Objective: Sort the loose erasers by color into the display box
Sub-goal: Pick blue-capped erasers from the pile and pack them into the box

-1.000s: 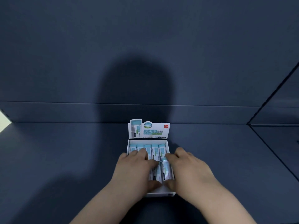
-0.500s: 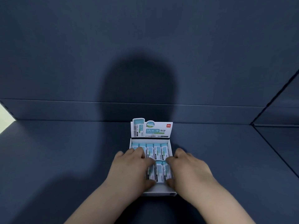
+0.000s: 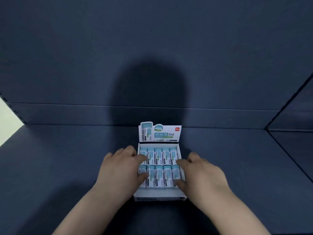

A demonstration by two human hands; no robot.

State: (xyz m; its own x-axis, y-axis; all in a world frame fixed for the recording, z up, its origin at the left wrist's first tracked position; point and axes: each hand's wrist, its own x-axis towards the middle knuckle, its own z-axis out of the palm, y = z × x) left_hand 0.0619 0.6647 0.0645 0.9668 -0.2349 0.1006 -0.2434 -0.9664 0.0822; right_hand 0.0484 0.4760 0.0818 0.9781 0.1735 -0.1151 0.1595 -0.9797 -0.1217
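Observation:
A white display box [image 3: 159, 198] with an upright printed header card [image 3: 160, 133] stands on the dark blue table. Inside lie two rows of light-blue-sleeved erasers [image 3: 159, 168], several per row, packed side by side. My left hand [image 3: 121, 168] rests at the box's left edge, its fingertips and thumb touching the leftmost erasers. My right hand [image 3: 200, 172] lies at the box's right edge, fingers and thumb touching the rightmost erasers. Neither hand grips an eraser.
The dark blue tabletop [image 3: 67, 167] runs to a low back wall [image 3: 67, 114] behind the box. A seam in the surface runs diagonally at the far right [image 3: 288, 153]. A pale patch shows at the left edge [image 3: 8, 121].
Both hands have moved apart from over the middle of the erasers to the box's left and right sides, uncovering both rows.

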